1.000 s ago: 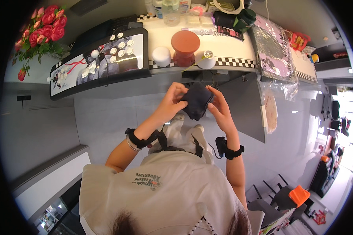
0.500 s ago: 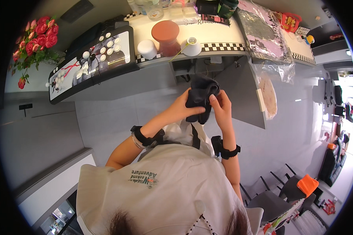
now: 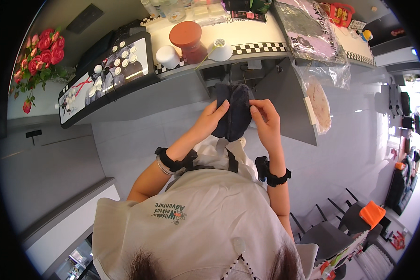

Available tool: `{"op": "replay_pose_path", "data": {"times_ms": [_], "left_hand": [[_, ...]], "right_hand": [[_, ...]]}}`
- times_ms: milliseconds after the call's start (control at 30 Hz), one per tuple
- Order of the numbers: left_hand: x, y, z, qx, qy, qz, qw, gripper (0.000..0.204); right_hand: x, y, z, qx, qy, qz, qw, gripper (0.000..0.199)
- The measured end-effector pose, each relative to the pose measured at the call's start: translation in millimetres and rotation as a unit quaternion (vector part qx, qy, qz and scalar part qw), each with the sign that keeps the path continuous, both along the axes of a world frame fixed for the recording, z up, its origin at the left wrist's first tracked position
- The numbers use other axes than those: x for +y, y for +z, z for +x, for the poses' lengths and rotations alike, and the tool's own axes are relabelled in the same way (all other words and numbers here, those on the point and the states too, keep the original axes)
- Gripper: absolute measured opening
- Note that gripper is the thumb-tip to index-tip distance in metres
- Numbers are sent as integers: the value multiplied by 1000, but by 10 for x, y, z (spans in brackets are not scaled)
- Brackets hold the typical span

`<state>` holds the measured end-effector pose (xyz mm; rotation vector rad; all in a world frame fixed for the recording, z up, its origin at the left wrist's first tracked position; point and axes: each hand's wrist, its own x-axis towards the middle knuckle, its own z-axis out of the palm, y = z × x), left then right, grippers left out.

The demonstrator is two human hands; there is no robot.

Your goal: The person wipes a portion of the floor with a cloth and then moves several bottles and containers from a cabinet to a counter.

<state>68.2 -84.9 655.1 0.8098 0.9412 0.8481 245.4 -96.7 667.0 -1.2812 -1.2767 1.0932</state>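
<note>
I hold a soft, dark fabric item (image 3: 234, 116) in front of my waist; it looks folded, with a crease down its middle, and its exact kind is unclear. My left hand (image 3: 211, 120) grips its left edge, thumb on top and fingers hidden behind. At the right edge, my right hand (image 3: 267, 119) pinches the cloth between thumb and fingers. Both wrists wear black straps. Just beyond the fabric stands an open cabinet (image 3: 218, 77) under the counter.
The counter (image 3: 240, 39) holds a reddish-brown hourglass-shaped pot (image 3: 187, 41), a white round container (image 3: 168, 57), a white cup (image 3: 220, 50) and a plastic-wrapped package (image 3: 308, 37). An arcade controller (image 3: 109, 74) lies left. The cabinet door (image 3: 289, 102) juts out at right; chairs (image 3: 324, 237) stand lower right.
The dark fabric has been turned and spread into a wider, flatter shape. My left hand has shifted left and up to its edge; my right hand has moved slightly right.
</note>
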Motion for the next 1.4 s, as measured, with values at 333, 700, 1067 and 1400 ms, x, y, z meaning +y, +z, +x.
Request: {"op": "replay_pose_path", "data": {"times_ms": [333, 700, 1067, 1400], "left_hand": [[-4, 70, 30, 60, -93, 52, 993, 39], [8, 240, 130, 103, -173, 64, 977, 43], [34, -38, 48, 385, -65, 277, 878, 37], [-168, -70, 401, 524, -242, 377, 724, 52]], "right_hand": [[135, 159, -65, -75, -33, 42, 996, 9], [335, 173, -64, -34, -181, 37, 982, 10], [19, -10, 114, -42, 17, -76, 996, 26], [-255, -719, -116, 301, 15, -225, 927, 39]]}}
